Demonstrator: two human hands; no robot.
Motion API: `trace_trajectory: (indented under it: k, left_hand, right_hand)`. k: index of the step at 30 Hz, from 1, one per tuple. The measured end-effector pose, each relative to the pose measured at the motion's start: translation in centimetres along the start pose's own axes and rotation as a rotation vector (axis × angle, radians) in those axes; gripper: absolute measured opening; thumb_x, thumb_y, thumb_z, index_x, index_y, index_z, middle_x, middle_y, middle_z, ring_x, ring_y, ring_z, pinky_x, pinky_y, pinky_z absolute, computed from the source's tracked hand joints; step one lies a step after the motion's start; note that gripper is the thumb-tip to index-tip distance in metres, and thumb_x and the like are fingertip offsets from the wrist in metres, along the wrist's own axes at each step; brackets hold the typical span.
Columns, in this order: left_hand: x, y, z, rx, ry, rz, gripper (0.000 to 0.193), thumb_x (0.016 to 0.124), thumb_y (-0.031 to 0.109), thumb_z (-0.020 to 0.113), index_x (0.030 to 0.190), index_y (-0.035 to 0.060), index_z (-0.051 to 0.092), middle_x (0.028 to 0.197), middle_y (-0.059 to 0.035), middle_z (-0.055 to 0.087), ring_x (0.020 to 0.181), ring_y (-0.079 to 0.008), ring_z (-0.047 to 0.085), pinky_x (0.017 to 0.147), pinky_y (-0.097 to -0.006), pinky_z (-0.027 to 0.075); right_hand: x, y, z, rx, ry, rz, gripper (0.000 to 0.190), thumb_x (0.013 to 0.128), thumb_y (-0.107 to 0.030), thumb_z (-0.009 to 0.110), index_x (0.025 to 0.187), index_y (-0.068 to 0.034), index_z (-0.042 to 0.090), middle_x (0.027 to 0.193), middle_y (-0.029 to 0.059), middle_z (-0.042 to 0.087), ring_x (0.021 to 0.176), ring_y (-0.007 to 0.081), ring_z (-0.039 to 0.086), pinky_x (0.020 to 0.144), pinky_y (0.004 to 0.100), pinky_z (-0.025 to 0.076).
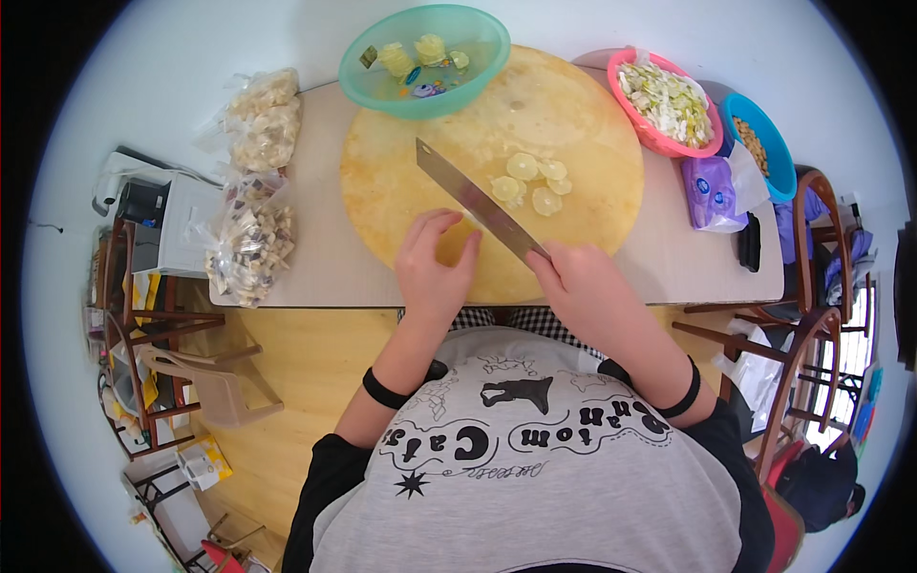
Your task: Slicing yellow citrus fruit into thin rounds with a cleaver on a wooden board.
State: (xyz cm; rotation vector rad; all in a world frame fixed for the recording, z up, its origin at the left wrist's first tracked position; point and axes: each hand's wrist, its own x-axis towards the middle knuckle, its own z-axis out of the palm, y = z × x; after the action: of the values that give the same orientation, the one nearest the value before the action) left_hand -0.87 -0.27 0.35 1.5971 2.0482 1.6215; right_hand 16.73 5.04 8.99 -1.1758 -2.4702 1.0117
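My right hand (573,276) is closed around the handle of a cleaver (480,200), whose wide blade slants up and left over a round yellow cutting board (401,186). Left of the blade, my left hand (437,258) rests at the board's near part, thumb and fingers curved with a gap between them; something pale shows by the fingertips, partly behind the blade, and I cannot tell if it is held. Thin pale lemon slices (522,166) lie right of the blade. A green plastic bowl (423,100) with stacked slices overlaps the board's far left edge.
Knotted clear bags of cut pieces (251,251) lie on the table's left side. At the right are a pink basin (666,107) of shredded vegetable, a blue bowl (781,154) of nuts or beans, a purple tissue pack (709,193) and a black object (749,242). Chairs flank the table.
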Motion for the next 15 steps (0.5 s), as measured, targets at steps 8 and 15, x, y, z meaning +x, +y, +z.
trace_trajectory:
  k: [8, 15]
  left_hand:
    - [0.0, -0.1, 0.1, 0.035, 0.007, 0.048, 0.024, 0.072, 0.002, 0.076, 0.093, -0.0029, 0.065, 0.097, -0.0144, 0.066, 0.087, -0.0258, 0.065, 0.079, -0.0314, 0.052]
    - [0.0, -0.3, 0.1, -0.002, 0.004, 0.016, 0.024, 0.072, 0.002, 0.076, 0.093, -0.0034, 0.065, 0.097, -0.0141, 0.066, 0.087, -0.0249, 0.065, 0.078, -0.0313, 0.052]
  right_hand:
    - [-1.0, 0.0, -1.0, -0.035, -0.059, 0.068, 0.034, 0.096, -0.020, 0.049, 0.075, 0.006, 0.056, 0.066, 0.0271, 0.057, 0.067, 0.0446, 0.058, 0.062, 0.0495, 0.046]
    - [-1.6, 0.0, -1.8, -0.036, -0.091, 0.075, 0.035, 0.096, -0.021, 0.048, 0.075, 0.005, 0.056, 0.066, 0.0271, 0.056, 0.066, 0.0448, 0.058, 0.062, 0.0505, 0.045]
